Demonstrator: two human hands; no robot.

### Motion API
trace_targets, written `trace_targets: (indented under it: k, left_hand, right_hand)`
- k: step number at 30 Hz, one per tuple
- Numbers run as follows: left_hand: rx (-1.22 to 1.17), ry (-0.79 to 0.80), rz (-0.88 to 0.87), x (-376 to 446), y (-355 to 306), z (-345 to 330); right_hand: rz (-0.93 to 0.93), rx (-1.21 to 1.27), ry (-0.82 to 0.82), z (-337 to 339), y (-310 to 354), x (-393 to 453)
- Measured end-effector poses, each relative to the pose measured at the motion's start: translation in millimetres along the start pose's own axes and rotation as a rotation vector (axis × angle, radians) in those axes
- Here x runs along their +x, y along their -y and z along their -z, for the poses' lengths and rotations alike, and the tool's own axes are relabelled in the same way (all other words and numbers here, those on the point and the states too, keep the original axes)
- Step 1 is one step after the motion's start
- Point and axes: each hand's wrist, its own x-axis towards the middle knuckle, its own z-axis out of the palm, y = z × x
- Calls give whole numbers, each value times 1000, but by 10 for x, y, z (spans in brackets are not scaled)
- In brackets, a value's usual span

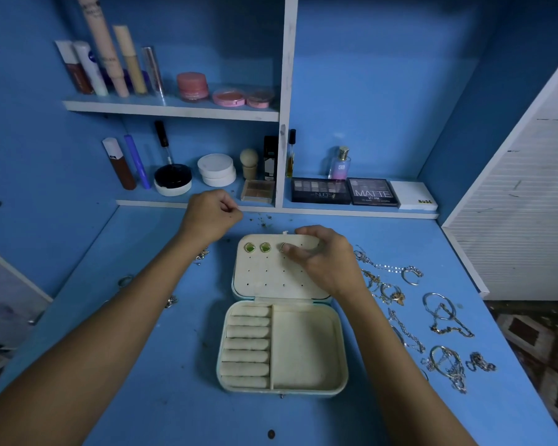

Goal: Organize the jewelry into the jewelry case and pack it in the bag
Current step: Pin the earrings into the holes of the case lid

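On the blue tabletop [161, 365] my cream jewelry case [282, 346] lies open, two green stud earrings [257, 247] pinned in its lid. My right hand [327, 259] pinches a small silver earring [282, 247] against the lid panel; my left hand [211, 214] is curled, contents unclear. Loose silver chains [445, 317] lie right of the case.

A: The jewelry case [281, 346] looks lined with a soft, matt cream cloth, like velvet, a little stained.

B: And the two green earrings [257, 247]?

A: Glossy stones in shiny metal rims. The necklaces [445, 317] are bright metal too. The tabletop [161, 365] is painted blue, smooth, with specks of dirt.
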Motion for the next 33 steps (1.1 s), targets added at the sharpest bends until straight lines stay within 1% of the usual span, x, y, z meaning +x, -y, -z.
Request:
trace_targets:
  k: [6,12,20,25,30,33]
  left_hand:
    - [-106,-7,8,-98,-43,98]
    - [-116,31,-66,-199,-46,201]
    - [-237,71,-55,-480,-153,310]
    - [-261,108,-31,-672,-264,328]
    - [-287,188,-52,-835,-326,339]
    - [-312,235,-76,-933,-348,348]
  right_hand:
    - [105,76,-97,29,75,-140]
    - [313,102,-218,69,123,-379]
    - [554,55,-348,71,23,-709]
    - [674,-8,-355,99,-89,-840]
    - [751,-13,-272,119,-191,-947]
    - [770,-23,-252,111,-247,-993]
